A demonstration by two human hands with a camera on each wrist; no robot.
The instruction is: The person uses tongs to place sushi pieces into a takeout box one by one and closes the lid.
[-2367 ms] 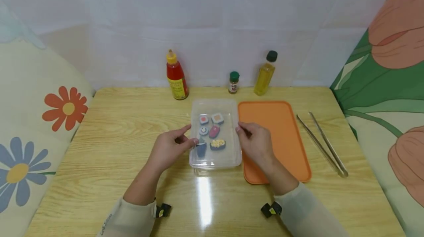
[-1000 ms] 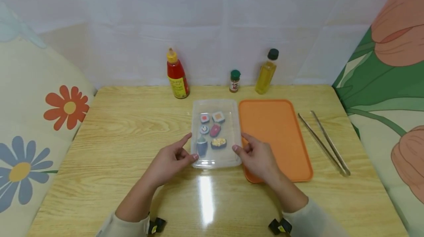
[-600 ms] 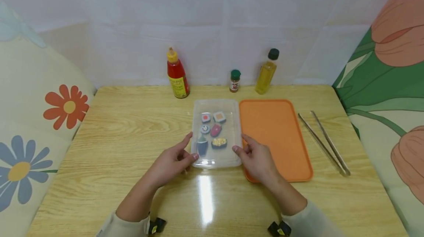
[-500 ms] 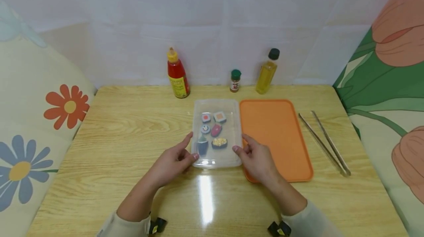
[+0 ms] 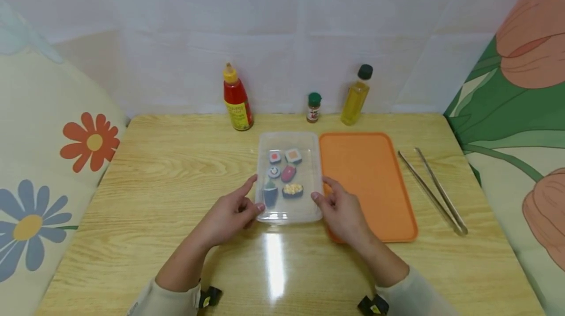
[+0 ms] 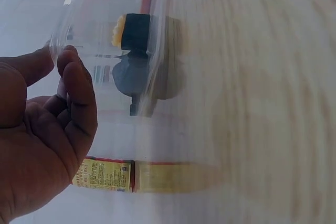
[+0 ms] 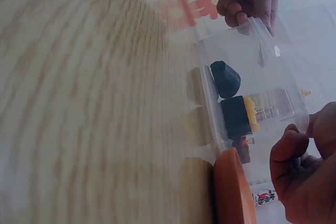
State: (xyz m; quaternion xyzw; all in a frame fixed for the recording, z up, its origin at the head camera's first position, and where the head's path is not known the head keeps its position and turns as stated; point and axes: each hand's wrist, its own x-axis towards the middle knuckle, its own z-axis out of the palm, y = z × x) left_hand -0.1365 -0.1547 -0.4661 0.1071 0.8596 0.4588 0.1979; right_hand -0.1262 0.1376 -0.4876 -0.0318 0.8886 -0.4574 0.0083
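A clear plastic food container [image 5: 304, 210] stands on the table in the middle of the head view. Inside lie several sushi pieces, among them a pink one [image 5: 289, 173] and one topped with yellow [image 5: 293, 190]. My left hand [image 5: 229, 215] pinches the rim at the near left corner, thumb on top and index finger along the side. On the opposite side my right hand [image 5: 344, 210] pinches the rim the same way. Both wrist views show thumb and fingertips at the rim, with the dark sushi [image 6: 135, 32] visible through the wall.
Right beside the container lies an orange tray [image 5: 371, 183], with metal tongs [image 5: 434, 193] further right. Along the back stand a red sauce bottle [image 5: 237, 102], a small green-capped spice jar [image 5: 314, 108] and an oil bottle [image 5: 355, 97].
Both hands have slid along the sides toward the container's near corners. An edge that showed below its near rim at first is no longer visible. Lately the hands have hardly moved.
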